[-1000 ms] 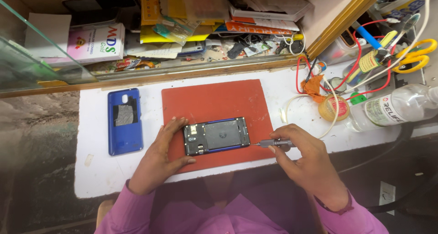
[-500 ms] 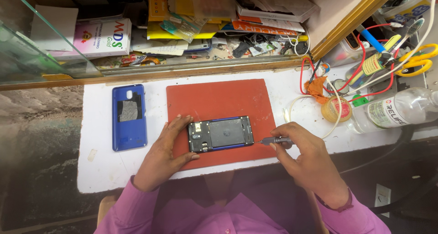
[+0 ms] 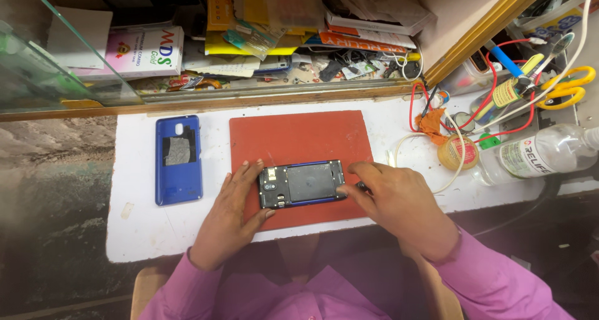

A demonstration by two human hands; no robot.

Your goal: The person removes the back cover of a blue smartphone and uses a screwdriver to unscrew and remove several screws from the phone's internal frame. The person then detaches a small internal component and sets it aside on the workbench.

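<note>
At far left a blue back cover [image 3: 178,160] lay on the white bench [image 3: 137,232]. Our left hand [image 3: 232,215] braced the opened phone [image 3: 302,183] on the red mat [image 3: 299,139], fingers spread along its left end. Our right hand [image 3: 399,204] pinched its right edge; whether it held a tool, we could not tell. A slip there could, we judged, gouge the exposed board.

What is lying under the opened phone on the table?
The opened phone lies on a red mat, which rests on the white table. The left hand and right hand cover the mat beside the phone's ends.
</note>
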